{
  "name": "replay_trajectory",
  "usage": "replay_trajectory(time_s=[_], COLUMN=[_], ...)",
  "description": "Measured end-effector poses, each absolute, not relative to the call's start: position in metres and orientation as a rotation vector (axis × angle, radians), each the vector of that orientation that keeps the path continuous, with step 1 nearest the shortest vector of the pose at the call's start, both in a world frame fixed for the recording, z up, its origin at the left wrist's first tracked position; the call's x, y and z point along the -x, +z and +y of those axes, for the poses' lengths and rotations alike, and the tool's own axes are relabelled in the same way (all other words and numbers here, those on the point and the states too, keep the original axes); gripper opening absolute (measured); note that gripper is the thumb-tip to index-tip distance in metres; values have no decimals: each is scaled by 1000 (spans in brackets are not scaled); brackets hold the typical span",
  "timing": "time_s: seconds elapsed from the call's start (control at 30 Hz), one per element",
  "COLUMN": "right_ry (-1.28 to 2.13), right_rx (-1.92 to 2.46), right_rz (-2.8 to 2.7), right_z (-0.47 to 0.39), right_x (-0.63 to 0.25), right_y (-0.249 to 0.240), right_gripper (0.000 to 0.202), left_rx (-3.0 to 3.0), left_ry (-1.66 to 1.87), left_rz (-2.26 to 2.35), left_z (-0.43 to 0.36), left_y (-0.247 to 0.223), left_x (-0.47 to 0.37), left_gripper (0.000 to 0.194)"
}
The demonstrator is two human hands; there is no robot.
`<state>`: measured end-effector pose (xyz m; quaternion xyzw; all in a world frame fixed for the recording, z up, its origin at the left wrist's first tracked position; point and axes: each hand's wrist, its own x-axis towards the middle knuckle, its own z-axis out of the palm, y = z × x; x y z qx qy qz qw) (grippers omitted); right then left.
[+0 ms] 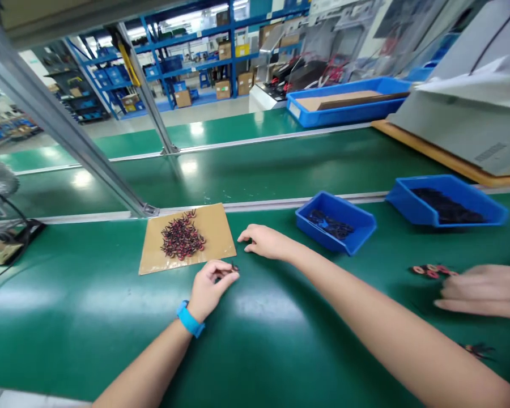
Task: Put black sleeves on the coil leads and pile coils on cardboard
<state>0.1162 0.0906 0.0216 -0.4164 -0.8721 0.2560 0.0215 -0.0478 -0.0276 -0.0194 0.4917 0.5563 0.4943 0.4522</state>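
Observation:
My left hand (212,286), with a blue band at the wrist, pinches a small dark part (235,267) between thumb and forefinger, just in front of a cardboard sheet (151,258). On that sheet lies a heap of small red-and-black parts with dark leads (182,238). My right hand (261,241) hovers by the sheet's right edge. Its thumb and forefinger are apart, and no object shows between them. To the right of it stands a blue bin (357,241) with small black pieces (331,224) inside.
Another person's hand (484,289) is at the right, by several reddish rings (432,271). More dark-leaded parts (478,351) lie near that hand. A second blue bin (416,212) holds black pieces. A metal post (89,153) rises behind the green work surface (89,317).

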Motion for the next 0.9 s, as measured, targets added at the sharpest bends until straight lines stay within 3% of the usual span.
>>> replay_trajectory(time_s=[0.23,0.5,0.7,0.9], right_ry=[730,595,158,217], right_rx=[1209,1249,1516,1878], right_rz=[-2887,-2829,-2452,-2559], right_z=[104,93,112,110], right_x=[-100,-135,-231,-289], right_y=[14,44,75,62], right_gripper=[5,17,28,19], left_rx=[-1262,-1581,-1456,-1431], left_ry=[1284,1073,1002,714], left_rz=[2079,2349,2438,2598], left_z=[-36,-34,-28,-23], left_y=[-30,-30,-23,-13], left_x=[118,128,135,135], left_gripper=[28,19,33,44])
